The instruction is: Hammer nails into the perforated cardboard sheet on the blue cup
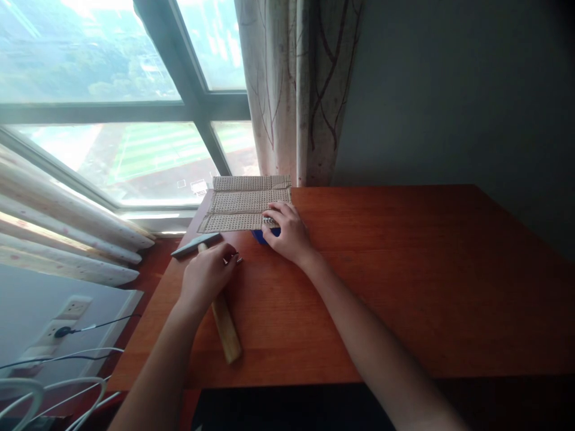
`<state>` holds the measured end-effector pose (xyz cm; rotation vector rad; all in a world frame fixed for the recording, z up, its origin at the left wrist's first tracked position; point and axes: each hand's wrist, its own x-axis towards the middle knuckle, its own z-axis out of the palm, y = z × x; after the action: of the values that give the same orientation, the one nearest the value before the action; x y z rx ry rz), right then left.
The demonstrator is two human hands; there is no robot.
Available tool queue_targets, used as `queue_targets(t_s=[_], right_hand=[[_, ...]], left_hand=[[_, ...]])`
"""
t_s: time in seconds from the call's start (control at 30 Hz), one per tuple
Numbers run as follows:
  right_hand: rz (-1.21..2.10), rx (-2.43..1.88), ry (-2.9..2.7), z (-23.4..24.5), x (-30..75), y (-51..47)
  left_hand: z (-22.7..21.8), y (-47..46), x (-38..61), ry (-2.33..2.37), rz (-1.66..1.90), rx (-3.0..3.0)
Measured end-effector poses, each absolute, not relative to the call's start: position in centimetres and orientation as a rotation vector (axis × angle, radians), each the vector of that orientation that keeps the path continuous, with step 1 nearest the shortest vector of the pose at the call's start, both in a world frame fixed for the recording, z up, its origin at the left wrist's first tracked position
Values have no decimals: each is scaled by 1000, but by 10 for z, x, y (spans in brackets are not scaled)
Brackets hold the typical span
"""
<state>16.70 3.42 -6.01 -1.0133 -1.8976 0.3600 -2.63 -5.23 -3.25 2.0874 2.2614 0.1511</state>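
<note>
My left hand (206, 272) is closed in a pinch over the hammer's wooden handle (227, 332). A thin, shiny metal piece (239, 260) pokes out at its fingertips, too small to name for certain. The grey hammer head (196, 245) lies just beyond that hand, towards the window. My right hand (287, 232) has its fingers curled at the near right corner of a tan board full of small holes (245, 202). Beneath its thumb and the board's edge, a blue object (259, 235) shows in part. A small light-and-dark patterned bit (268, 220) appears between thumb and fingers; what it is stays unclear.
The reddish-brown wooden table (404, 269) reaches far to the right, up to a grey wall. A window and curtains (278, 90) stand behind the board. White cables (58, 383) and a wall socket (74, 306) are low on the left, beside the table edge.
</note>
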Motion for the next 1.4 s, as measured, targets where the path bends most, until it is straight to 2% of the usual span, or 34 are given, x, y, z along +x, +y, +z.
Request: queue_targets(t_s=[0.27, 0.53, 0.67, 0.8, 1.07, 1.13, 1.27, 1.4], right_hand=[[341, -1008, -1891, -60, 166, 34], [371, -1016, -1904, -58, 167, 33], [393, -1030, -1904, -56, 167, 32], [405, -1033, -1919, -54, 168, 31], [411, -1028, -1923, -57, 168, 33], [413, -1029, -1922, -57, 168, 33], [425, -1031, -1921, -54, 169, 33], [421, -1034, -1936, -53, 169, 32]], left_hand=[[-34, -50, -29, 2240, 199, 2127], [-13, -51, -29, 1976, 815, 2149], [-2, -44, -16, 1905, 1000, 2124], [6, -28, -1, 1863, 1004, 2230], [4, 7, 16, 1870, 693, 2359], [3, 10, 15, 1824, 759, 2373], [1, 9, 13, 1675, 1107, 2266], [-4, 2, 12, 1600, 1208, 2158]])
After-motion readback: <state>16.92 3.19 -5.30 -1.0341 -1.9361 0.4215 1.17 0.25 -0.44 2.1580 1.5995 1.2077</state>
